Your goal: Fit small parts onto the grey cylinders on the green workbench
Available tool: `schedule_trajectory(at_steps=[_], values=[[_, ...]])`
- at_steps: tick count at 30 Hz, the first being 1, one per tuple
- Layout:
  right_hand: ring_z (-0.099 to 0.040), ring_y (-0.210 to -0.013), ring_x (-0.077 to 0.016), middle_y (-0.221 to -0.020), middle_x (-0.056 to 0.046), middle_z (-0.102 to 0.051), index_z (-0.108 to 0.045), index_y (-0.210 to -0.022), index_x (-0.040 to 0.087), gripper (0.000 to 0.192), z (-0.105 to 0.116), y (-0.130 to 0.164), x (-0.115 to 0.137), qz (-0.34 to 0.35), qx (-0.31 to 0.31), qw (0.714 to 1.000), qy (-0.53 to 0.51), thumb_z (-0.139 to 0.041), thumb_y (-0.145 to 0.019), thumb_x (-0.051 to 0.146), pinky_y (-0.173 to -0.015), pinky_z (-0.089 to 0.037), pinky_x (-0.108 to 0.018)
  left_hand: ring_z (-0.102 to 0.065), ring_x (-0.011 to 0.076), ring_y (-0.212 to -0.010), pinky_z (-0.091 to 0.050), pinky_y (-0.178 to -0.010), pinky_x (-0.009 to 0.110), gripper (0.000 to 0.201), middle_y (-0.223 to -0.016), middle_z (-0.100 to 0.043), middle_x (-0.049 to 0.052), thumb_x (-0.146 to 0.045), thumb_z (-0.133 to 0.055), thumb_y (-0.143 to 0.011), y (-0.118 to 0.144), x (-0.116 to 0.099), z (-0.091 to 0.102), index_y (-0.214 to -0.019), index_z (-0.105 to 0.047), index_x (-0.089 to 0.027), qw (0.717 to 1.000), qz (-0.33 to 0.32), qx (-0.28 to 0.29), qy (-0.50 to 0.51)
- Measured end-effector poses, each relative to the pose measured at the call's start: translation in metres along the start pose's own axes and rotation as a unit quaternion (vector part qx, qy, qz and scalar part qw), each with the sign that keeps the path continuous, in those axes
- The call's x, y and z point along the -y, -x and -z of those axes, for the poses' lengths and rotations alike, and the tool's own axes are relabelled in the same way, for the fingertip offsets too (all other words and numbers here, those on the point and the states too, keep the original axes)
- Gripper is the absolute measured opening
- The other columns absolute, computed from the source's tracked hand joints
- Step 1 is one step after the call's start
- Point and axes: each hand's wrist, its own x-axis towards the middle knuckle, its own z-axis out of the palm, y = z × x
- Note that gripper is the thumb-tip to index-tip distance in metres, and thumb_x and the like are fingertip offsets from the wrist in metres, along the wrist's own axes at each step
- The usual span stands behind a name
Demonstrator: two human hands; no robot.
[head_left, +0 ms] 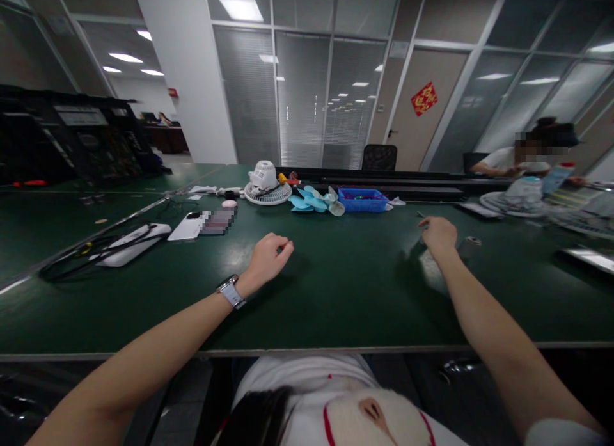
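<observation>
My left hand (270, 260), with a watch (231, 291) on its wrist, is held over the green table with its fingers curled closed; nothing shows in them. Further right, my right hand (439, 236) is closed, and the end of a thin dark rod (421, 214) sticks out beyond its fingertips. The rest of that rod is hidden by the hand. Beside the right wrist stands a small grey metallic cylinder (470, 242). Ahead, between the hands, lie light-blue fan blades (311, 200) and a blue basket (363, 201) holding small items I cannot make out.
A white fan head with its grille (267, 191) sits at the back. To the left are a white phone (186, 226) and a white power bank (137, 244) with black cables. At the right, a person (508, 161) sits near more fan parts (518, 196). The table's front edge (307, 352) runs before me.
</observation>
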Motion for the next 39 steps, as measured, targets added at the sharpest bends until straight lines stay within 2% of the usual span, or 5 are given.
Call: schedule_trajectory(at_steps=[20,27,32,36,39], values=[[-0.063,-0.099,-0.028,-0.105,-0.013,-0.068,-0.075,-0.102,0.023,0.026,0.002,-0.001,-0.005,-0.049,0.017,0.998,-0.019,-0.057,-0.084,0.019,-0.085,-0.046,-0.04,-0.055,0.0198,-0.074,-0.038,-0.067,0.032,0.037,-0.064,-0.059,0.003,-0.036,-0.043,-0.091,-0.001,-0.003,0.001,-0.061,-0.057,-0.021,1.0,0.001,-0.006,-0.002],[-0.062,-0.106,-0.0345,-0.118,-0.019,-0.063,-0.061,-0.128,0.021,0.051,0.005,0.0,-0.014,-0.11,0.003,0.992,-0.057,-0.068,-0.081,0.038,-0.086,-0.048,-0.045,-0.055,0.0193,-0.075,-0.037,-0.067,0.032,0.037,-0.065,-0.059,0.003,-0.036,-0.042,-0.091,-0.001,-0.004,0.002,-0.061,-0.056,-0.021,1.0,0.008,-0.001,-0.001],[-0.064,-0.102,-0.0354,-0.11,-0.02,-0.066,-0.063,-0.122,0.019,0.054,-0.001,0.0,-0.018,-0.136,0.038,0.987,-0.081,-0.071,-0.079,0.05,-0.084,-0.048,-0.046,-0.055,0.0193,-0.074,-0.037,-0.066,0.032,0.038,-0.063,-0.059,0.002,-0.037,-0.043,-0.093,0.0,-0.003,0.002,-0.06,-0.054,-0.021,1.0,0.002,0.0,-0.001],[-0.063,-0.1,-0.0377,-0.108,-0.022,-0.067,-0.061,-0.123,0.018,0.061,-0.004,-0.001,-0.022,-0.143,0.007,0.984,-0.102,-0.074,-0.074,0.051,-0.082,-0.047,-0.046,-0.055,0.0194,-0.074,-0.037,-0.065,0.031,0.04,-0.063,-0.06,0.002,-0.039,-0.043,-0.094,0.0,-0.004,0.003,-0.059,-0.054,-0.021,1.0,0.0,0.0,-0.003],[-0.064,-0.099,-0.0359,-0.102,-0.019,-0.069,-0.056,-0.129,0.018,0.068,0.004,0.005,-0.003,-0.108,-0.06,0.981,-0.147,-0.074,-0.073,0.053,-0.083,-0.047,-0.044,-0.055,0.0197,-0.074,-0.038,-0.065,0.031,0.042,-0.064,-0.062,0.003,-0.042,-0.044,-0.095,-0.001,-0.006,0.003,-0.061,-0.057,-0.021,1.0,0.007,0.003,0.0]])
